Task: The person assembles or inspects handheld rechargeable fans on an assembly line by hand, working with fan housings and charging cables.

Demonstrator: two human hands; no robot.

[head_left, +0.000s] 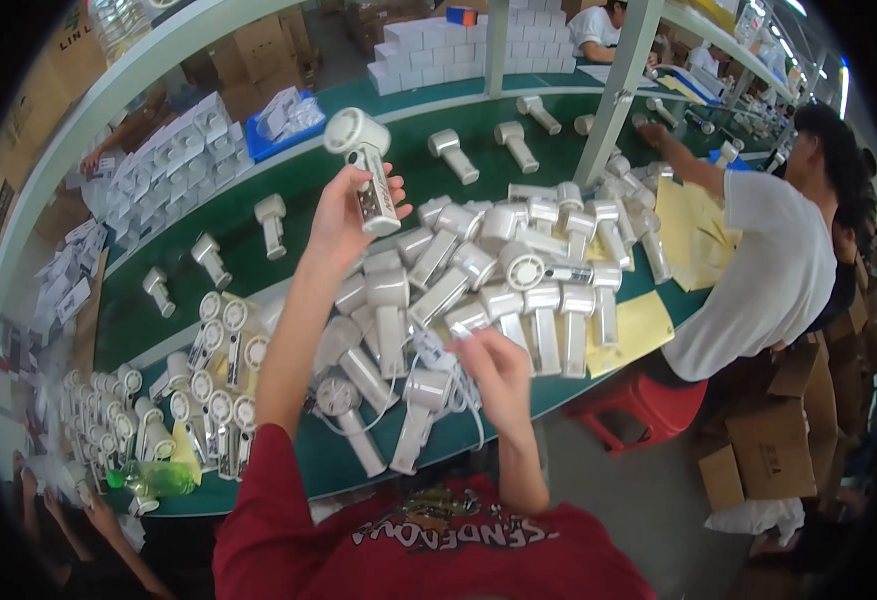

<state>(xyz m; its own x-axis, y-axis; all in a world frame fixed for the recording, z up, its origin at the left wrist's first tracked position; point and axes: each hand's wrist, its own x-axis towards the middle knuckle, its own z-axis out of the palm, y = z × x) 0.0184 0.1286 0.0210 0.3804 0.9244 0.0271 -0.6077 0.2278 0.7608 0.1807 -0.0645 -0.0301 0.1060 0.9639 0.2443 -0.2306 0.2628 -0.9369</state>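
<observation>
My left hand (pixel 343 215) is wrapped around the handle of a white handheld fan (pixel 376 190), raised above the bench with its round head up. A dark panel shows on the fan's handle. Lower and to the right, my right hand (pixel 498 375) is closed in a pinch on a small white end that looks like part of a white cable (pixel 478 425); motion blurs the fingertips. Beside that hand lies a bundle of white cable among more fans. A large heap of white handheld fans (pixel 443 290) spreads between and beyond my hands.
Fans stand spaced along the green conveyor belt (pixel 348 250). More fans crowd the left with a green bottle (pixel 163 478). A metal post (pixel 618 100) rises from the bench. White boxes (pixel 183 150) and a blue tray (pixel 283 125) lie beyond. A co-worker (pixel 768 240) sits right, on a red stool (pixel 648 410).
</observation>
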